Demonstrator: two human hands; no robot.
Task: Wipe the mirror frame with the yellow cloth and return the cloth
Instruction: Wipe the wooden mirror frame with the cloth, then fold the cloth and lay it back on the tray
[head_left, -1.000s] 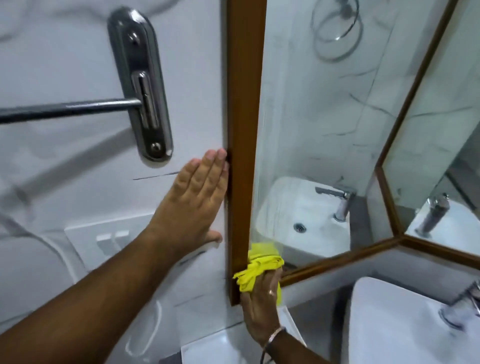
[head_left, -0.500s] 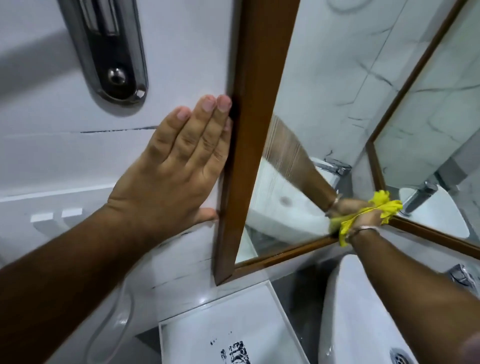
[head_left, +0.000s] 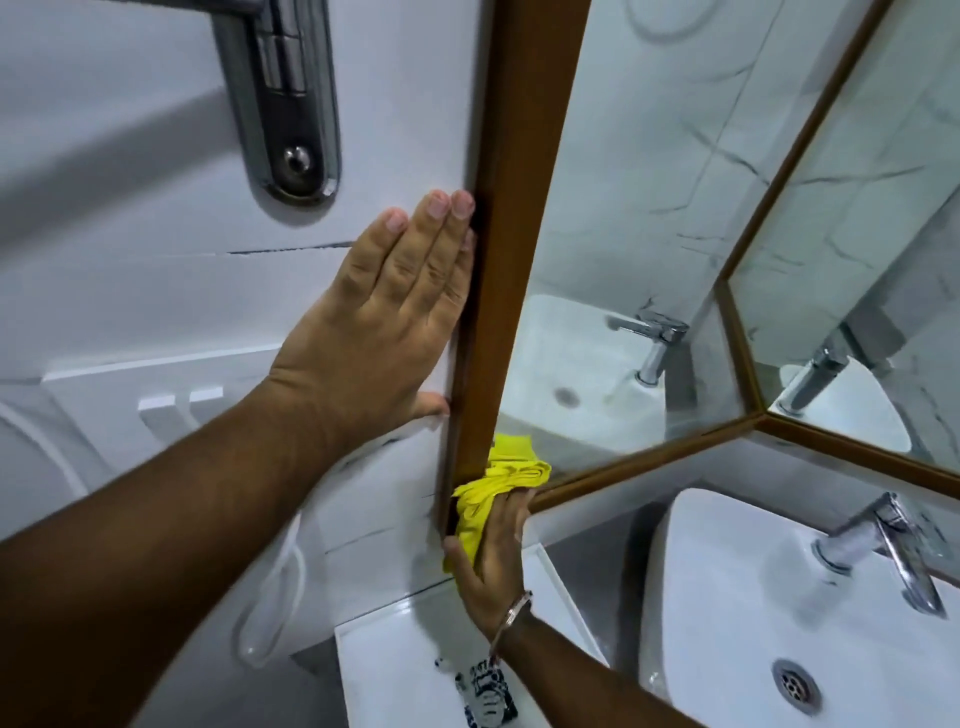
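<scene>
The wiping step is in hand, judging by where the cloth sits, and the return of the cloth is not yet begun.

At the far left of the white marble-patterned wall (head_left: 130, 270), a chrome towel-bar bracket (head_left: 283, 104) hangs at the top, clear of the work. Next comes the left hand (head_left: 379, 322), laid flat on the wall with its fingers (head_left: 439, 208) stretched out straight and close together, holding nothing; their right side touches the outer edge of the brown wooden mirror frame (head_left: 514, 218), apparently as a brace.

At the frame's lower left corner, the crumpled yellow cloth (head_left: 493, 488) is pressed against the wood by the right hand (head_left: 493, 561), whose fingers are closed around it, thumb at the frame's bottom end. A metal bangle (head_left: 511, 613) circles that wrist.

The next move, I judge, calls for sliding the cloth along a frame edge from this corner, either up the upright or rightward along the bottom rail, keeping pressure on the wood without smearing the glass.

Below the corner sits a white box-like top with a black printed mark (head_left: 415, 670). Further right is the white ceramic basin (head_left: 753, 623) with its chrome tap (head_left: 883, 545); the tap stands just under the bottom rail and could crowd the arm on a long rightward pass. A second framed mirror panel (head_left: 857, 260) joins at an angle on the right.
</scene>
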